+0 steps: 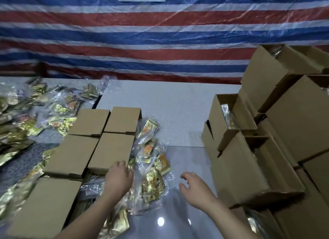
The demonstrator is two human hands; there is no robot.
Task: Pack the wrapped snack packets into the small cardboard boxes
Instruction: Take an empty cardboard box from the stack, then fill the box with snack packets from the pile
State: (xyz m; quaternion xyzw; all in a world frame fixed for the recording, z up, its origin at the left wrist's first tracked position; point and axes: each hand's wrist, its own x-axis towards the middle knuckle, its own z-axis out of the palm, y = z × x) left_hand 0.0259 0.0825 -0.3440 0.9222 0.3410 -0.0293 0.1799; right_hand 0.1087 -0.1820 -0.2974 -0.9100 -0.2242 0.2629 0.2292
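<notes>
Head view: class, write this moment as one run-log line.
left hand: reaching at closed box edge | right hand: open, holding nothing | snack packets: loose between hands | filled boxes: stacked right

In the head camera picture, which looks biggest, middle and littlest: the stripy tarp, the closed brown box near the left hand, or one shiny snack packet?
1. Red, white and blue striped plastic tarp, largest by far.
2. Closed brown cardboard box at the left hand.
3. Gold clear-wrapped snack packet, smallest.

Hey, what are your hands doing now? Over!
Left hand touching closed cardboard box. Right hand open, empty. Snack packets between them. Nothing blocking.
</notes>
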